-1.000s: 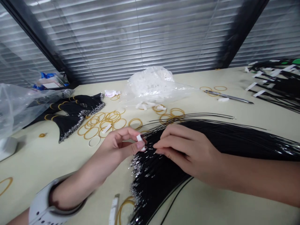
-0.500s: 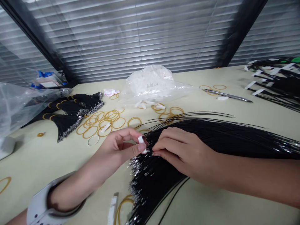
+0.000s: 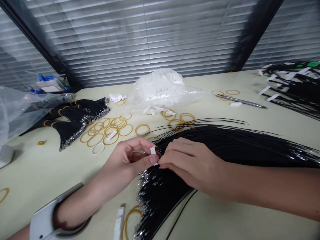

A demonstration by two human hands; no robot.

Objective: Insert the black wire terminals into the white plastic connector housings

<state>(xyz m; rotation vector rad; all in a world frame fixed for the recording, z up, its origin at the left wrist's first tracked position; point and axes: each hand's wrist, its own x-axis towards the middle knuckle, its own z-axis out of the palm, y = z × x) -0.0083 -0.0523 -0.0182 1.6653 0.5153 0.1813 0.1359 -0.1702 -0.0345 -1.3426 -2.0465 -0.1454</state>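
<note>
My left hand [image 3: 130, 156] pinches a small white plastic connector [image 3: 153, 151] between thumb and fingers. My right hand [image 3: 190, 165] sits just beside it, with its fingertips among the ends of a large bundle of thin black wires [image 3: 225, 146] and apparently pinching a wire. The bundle fans across the table, and silver crimped terminals [image 3: 144, 180] line its near end. My fingers hide part of the wire ends and the connector.
Loose rubber bands [image 3: 105, 133] and black wire bundles [image 3: 80, 116] lie at left, beside clear plastic bags [image 3: 17, 110]. A bag of white parts [image 3: 160, 88] stands behind. A metal tool [image 3: 240, 101] and labelled bundles [image 3: 292, 86] lie at right. Window blinds back the table.
My hands have drawn closer, with the white connector shifting right toward the wire ends and my right fingertips moving left. The view has drifted slightly.
</note>
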